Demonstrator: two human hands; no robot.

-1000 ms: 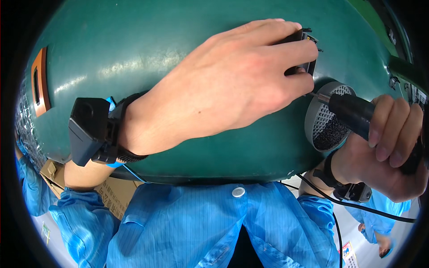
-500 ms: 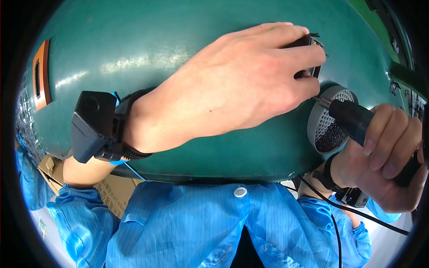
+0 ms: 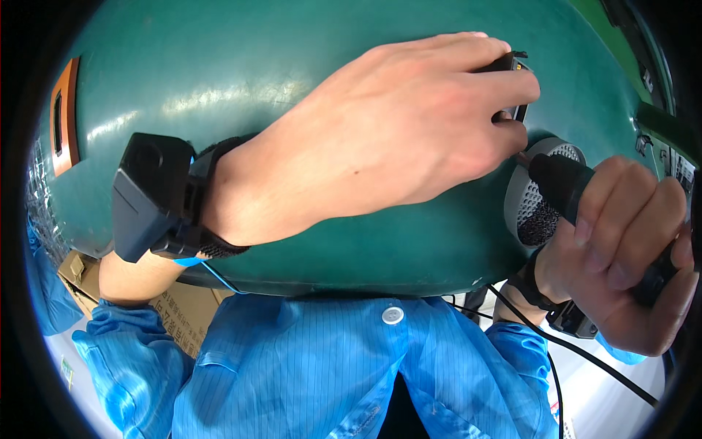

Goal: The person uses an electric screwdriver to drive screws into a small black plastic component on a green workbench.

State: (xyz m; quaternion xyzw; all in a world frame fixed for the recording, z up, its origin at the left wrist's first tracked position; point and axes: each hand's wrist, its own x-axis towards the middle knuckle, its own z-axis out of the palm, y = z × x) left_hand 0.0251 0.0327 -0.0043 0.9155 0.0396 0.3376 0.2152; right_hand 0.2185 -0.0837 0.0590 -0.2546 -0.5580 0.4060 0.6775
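Observation:
My left hand (image 3: 431, 117) reaches over the green table, its fingers closed round a small black device (image 3: 521, 67) that is mostly hidden beneath them. In my right hand (image 3: 632, 234) is a black electric screwdriver (image 3: 561, 181), held tilted with its tip toward my left fingers. The tip ends near the left little finger; what it touches is hidden. Directly under the screwdriver's front end sits a round grey tray (image 3: 518, 208) with a perforated plate inside. Small black screws (image 3: 540, 225) are heaped in its near part.
An orange-brown slotted piece (image 3: 66, 117) lies at the table's (image 3: 219, 44) far left. Below the left edge stands a cardboard box (image 3: 175, 314). A black cable (image 3: 578, 355) runs past my right wrist. Black straps with box-shaped units (image 3: 157, 197) circle both wrists.
The screwdriver and my right hand have shifted slightly left and up, the tip closer to my left fingers. My left hand and the device have moved a little right and away from me.

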